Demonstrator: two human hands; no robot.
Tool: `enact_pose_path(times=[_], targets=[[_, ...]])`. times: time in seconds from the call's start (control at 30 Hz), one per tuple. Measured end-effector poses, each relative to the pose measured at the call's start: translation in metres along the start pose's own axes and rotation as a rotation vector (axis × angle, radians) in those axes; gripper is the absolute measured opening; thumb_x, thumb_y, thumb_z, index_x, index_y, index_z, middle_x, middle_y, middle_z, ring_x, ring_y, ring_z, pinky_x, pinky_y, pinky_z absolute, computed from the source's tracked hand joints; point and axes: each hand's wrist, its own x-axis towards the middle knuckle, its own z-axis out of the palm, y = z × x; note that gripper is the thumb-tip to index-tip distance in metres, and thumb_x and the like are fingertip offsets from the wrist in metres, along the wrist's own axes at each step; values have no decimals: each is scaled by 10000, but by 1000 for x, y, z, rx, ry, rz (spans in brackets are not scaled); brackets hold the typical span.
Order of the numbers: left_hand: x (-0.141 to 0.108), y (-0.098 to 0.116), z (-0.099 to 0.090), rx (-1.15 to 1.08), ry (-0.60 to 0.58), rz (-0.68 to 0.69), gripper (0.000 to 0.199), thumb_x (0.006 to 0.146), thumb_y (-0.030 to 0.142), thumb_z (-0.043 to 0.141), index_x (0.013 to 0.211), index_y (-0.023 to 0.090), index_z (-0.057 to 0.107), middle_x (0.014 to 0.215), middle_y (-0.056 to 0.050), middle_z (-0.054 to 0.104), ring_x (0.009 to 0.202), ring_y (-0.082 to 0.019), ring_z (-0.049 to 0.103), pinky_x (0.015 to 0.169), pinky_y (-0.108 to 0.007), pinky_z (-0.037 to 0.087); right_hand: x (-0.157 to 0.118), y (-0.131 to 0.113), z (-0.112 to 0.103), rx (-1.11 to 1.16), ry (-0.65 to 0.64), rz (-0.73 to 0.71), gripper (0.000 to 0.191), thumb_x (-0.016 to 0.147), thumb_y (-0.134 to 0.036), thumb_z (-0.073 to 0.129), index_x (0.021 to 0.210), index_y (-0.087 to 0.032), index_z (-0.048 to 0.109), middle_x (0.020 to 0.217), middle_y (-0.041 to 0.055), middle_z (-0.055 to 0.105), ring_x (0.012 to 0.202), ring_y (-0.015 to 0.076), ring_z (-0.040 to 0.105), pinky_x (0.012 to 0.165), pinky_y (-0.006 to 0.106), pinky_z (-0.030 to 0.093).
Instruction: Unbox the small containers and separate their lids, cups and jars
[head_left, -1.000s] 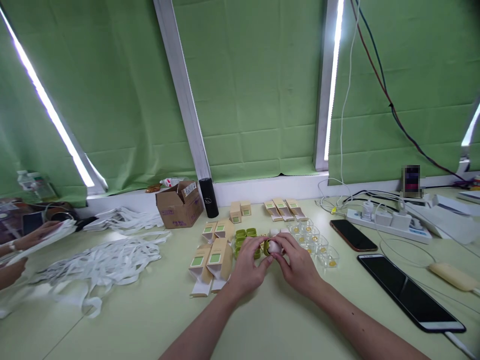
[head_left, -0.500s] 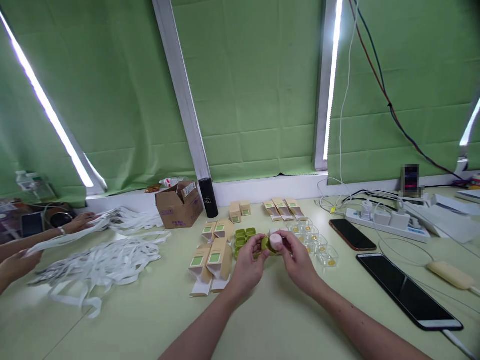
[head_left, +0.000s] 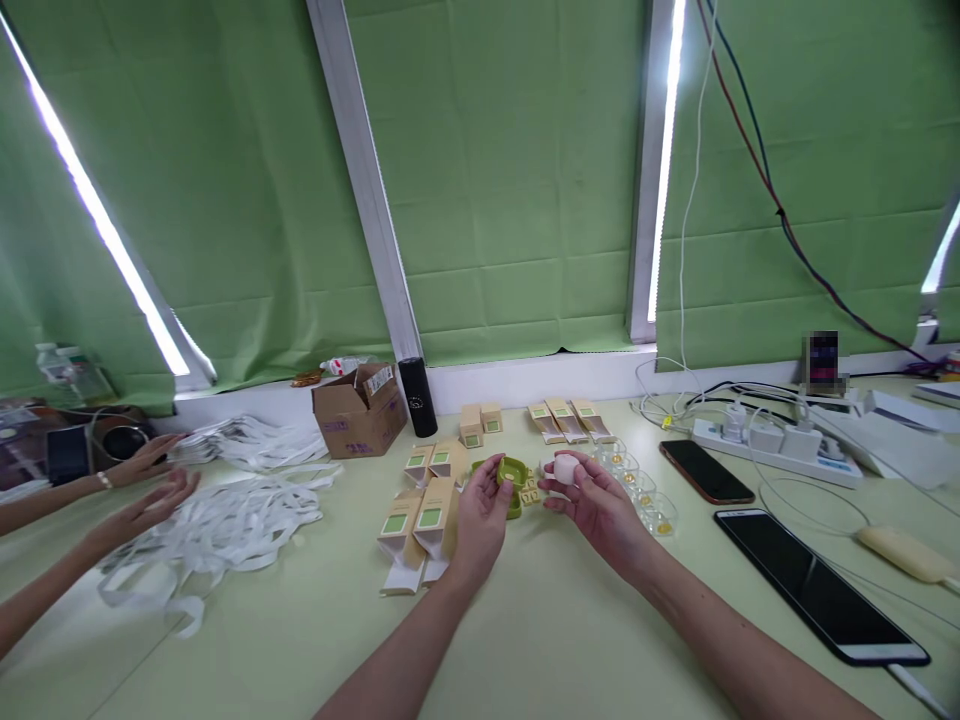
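Note:
Between thumb and fingers, my left hand holds a small green tray, tilted toward me. My right hand has its fingers closed round a small white round piece. The two hands are a short gap apart above the table. Small yellowish pieces lie between them. More green trays are partly hidden behind my left hand. Clear containers with yellow centres stand beside and behind my right hand. Opened tan boxes with green labels lie left of my left hand.
A brown carton and a black cylinder stand at the back. Far left, another person's hands are over white straps. Two phones, a power strip and cables lie right. More tan boxes sit behind.
My hands have moved apart, the white piece now away from the green tray. Yellowish pieces have come into view between them. The other person's hands have let go of the straps and opened.

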Motion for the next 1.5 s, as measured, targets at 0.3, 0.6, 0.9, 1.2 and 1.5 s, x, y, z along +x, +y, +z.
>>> enact_pose_path(times=[0.3,0.6,0.9,1.2,1.5], targets=[[-2,3,2,22,-1,9,557,878,498,716,1308,177,564,1352,-165,657,1277,-266,627,1105,-422,508,-2,-4,2,-96,58,-19,496,729,-436,887,1157,-250,717,974,47,738,934,218,692,910,425,590],[-2,-1,3,-60,60,9,558,847,477,770,1284,179,592,1314,-152,673,1247,-271,636,1084,-431,517,0,-12,-7,-618,139,-294,436,791,-258,753,1211,-258,639,1061,54,668,897,214,634,732,341,540],[-5,0,2,-5,80,10,552,863,474,756,1304,184,597,1315,-142,670,1238,-266,635,1053,-406,531,-3,-19,-22,-1515,-177,-523,375,745,2,556,1042,-208,646,1056,90,708,974,281,621,827,401,490],[-6,-4,1,13,57,16,509,888,432,739,1315,192,600,1313,-133,673,1236,-259,638,1073,-408,519,-4,-48,-19,-1871,-325,-107,319,673,26,600,902,-191,647,915,63,681,834,244,634,746,332,365],[-6,-4,2,8,41,4,494,890,420,737,1309,198,598,1302,-122,676,1225,-252,645,1074,-404,518,-3,-41,-20,-2002,-401,-49,366,672,-13,626,997,-173,677,991,98,668,856,259,645,742,334,318]])
